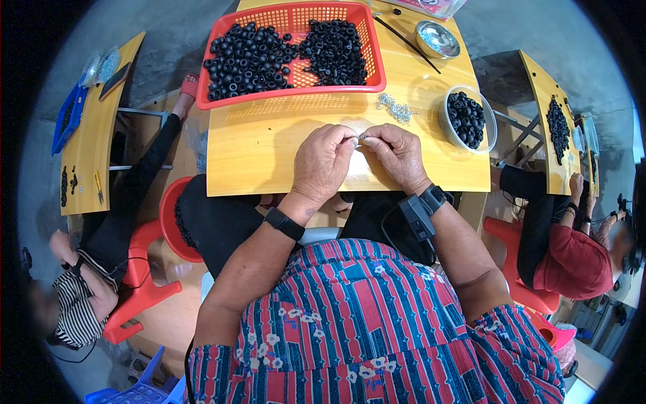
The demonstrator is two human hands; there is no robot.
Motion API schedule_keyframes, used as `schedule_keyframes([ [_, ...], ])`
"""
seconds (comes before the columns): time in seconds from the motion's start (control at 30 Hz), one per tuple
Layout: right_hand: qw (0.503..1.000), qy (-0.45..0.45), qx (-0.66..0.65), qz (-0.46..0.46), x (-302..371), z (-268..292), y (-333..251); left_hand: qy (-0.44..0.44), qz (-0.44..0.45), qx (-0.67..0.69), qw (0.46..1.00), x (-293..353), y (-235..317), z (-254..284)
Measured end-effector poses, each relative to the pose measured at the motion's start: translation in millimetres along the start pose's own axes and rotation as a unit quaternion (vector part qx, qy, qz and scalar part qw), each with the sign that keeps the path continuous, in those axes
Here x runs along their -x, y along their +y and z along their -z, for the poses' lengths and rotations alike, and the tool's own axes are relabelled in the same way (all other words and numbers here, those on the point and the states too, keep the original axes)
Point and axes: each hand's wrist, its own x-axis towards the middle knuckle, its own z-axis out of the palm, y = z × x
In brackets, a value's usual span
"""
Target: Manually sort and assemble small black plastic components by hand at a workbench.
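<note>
Over the near part of the yellow table, my left hand (pixel 326 160) and my right hand (pixel 397 156) meet with thumbs and forefingers pinched. Something tiny sits between the fingertips, too small and covered to name. Just beyond my right hand lies a small heap of shiny, clear-silver pieces (pixel 396 108). To its right stands a clear round tub (pixel 493 132) filled with rounded black plastic pieces (pixel 465 120). A red plastic basket (pixel 296 97) lies at the far left of the table, holding black bead-like parts (pixel 245 60) and smaller black parts (pixel 336 50) in two heaps.
A metal bowl (pixel 439 39) and a thin black stick (pixel 407 44) lie at the table's far right. Beside my left leg stands a red tub (pixel 176 219). Co-workers sit at a left table (pixel 101 151) and a right table (pixel 548 87), near red stools (pixel 141 283).
</note>
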Motion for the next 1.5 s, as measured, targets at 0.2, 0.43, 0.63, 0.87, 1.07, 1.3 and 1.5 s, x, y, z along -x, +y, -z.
schedule_keyframes([
  [0.2,1.0,-0.003,0.019,0.003,-0.4,1.2,-5.4,-0.008,0.031,0.023,0.999,0.8,0.7,-0.3],
  [0.43,1.0,-0.005,0.006,-0.012,0.6,1.8,-4.2,-0.031,0.05,0.058,0.997,0.5,5.0,2.7],
  [0.63,1.0,-0.005,0.024,0.013,-0.3,1.1,-7.2,-0.038,0.049,0.052,0.997,0.1,6.9,3.4],
  [0.87,0.998,-0.01,0.05,0.028,0.5,1.2,-6.1,-0.021,0.013,0.026,0.999,-1.2,4.8,3.6],
  [1.07,0.998,-0.009,0.047,0.046,0.3,0.0,-5.9,-0.024,0.01,0.021,0.999,0.0,-0.2,2.1],
  [1.3,0.998,-0.014,0.047,0.045,0.4,0.6,-6.4,-0.014,-0.003,0.0,1.0,-1.1,2.5,3.2],
  [1.5,0.998,-0.013,0.043,0.038,0.5,1.2,-8.6,-0.018,-0.001,-0.008,1.0,-1.6,2.4,2.5],
])
